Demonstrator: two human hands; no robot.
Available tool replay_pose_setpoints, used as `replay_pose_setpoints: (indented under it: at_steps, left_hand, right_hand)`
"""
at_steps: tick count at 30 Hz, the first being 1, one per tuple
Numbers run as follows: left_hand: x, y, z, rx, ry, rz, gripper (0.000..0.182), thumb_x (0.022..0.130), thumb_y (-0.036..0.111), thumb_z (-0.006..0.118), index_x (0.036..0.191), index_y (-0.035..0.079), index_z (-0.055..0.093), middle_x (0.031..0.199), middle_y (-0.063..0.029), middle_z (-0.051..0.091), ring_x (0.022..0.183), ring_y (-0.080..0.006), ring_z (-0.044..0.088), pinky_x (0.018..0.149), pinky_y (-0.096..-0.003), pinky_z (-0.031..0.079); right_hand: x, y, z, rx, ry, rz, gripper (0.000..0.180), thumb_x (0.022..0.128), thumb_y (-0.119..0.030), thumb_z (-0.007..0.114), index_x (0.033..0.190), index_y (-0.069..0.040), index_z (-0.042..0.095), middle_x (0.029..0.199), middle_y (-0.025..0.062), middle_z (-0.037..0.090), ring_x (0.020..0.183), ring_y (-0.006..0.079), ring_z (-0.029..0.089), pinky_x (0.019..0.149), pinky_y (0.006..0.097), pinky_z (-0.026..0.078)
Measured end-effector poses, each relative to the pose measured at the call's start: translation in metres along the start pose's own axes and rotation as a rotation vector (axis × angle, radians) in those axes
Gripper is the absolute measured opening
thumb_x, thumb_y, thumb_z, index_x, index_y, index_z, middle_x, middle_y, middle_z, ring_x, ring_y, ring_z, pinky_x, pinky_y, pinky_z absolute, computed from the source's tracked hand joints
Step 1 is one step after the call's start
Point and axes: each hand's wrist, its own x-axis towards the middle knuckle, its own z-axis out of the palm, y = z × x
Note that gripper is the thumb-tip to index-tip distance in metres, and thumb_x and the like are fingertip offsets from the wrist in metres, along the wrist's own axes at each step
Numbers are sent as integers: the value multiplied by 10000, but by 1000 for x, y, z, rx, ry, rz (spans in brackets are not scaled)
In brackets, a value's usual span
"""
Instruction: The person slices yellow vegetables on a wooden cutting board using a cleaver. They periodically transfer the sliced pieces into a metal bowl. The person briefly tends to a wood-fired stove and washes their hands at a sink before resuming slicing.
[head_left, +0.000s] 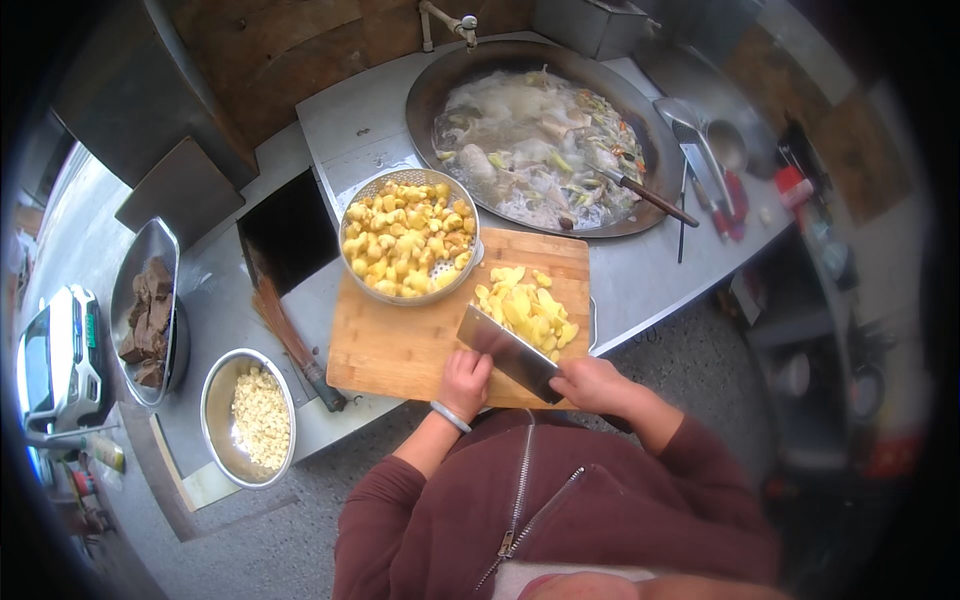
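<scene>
A wooden cutting board (405, 352) lies before me. My right hand (592, 384) grips a wide-bladed cleaver (510, 352) at its near right end; the handle is mostly hidden. The blade slants across the board, against a heap of sliced ginger (529, 311). My left hand (465, 381), a pale bangle at its wrist, is curled at the near face of the blade; whether it grips anything is hidden. A perforated metal colander (347, 262) of ginger pieces (409, 236) rests on the board's far left corner.
Beyond the board, a large wok (424, 112) holds steaming broth, with a wooden-handled tool (652, 199) across its rim. At left are a steel bowl (214, 420) of chopped pale pieces, a brush (300, 352), a square opening (289, 232) and a basin (169, 247) of brown blocks. Ladles (724, 146) lie right.
</scene>
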Motion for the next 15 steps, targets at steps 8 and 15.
replay_pose_setpoints:
  at_steps: [8, 15]
  left_hand:
    - [6, 3, -5, -5, -28, 1, 231, 709, 50, 625, 938, 56, 589, 864, -111, 520, 795, -295, 513, 695, -390, 437]
    - [-5, 1, -33, 102, -62, -56, 292, 722, 106, 678, 1002, 67, 606, 909, -117, 540, 799, -295, 536, 686, -376, 454]
  right_hand:
    - [14, 3, 14, 121, -23, 33, 334, 893, -326, 529, 877, -1, 605, 852, 221, 648, 856, 396, 620, 749, 460, 484]
    - [14, 21, 12, 105, 148, 44, 318, 892, -328, 531, 884, -17, 596, 838, 218, 646, 836, 390, 622, 735, 464, 484]
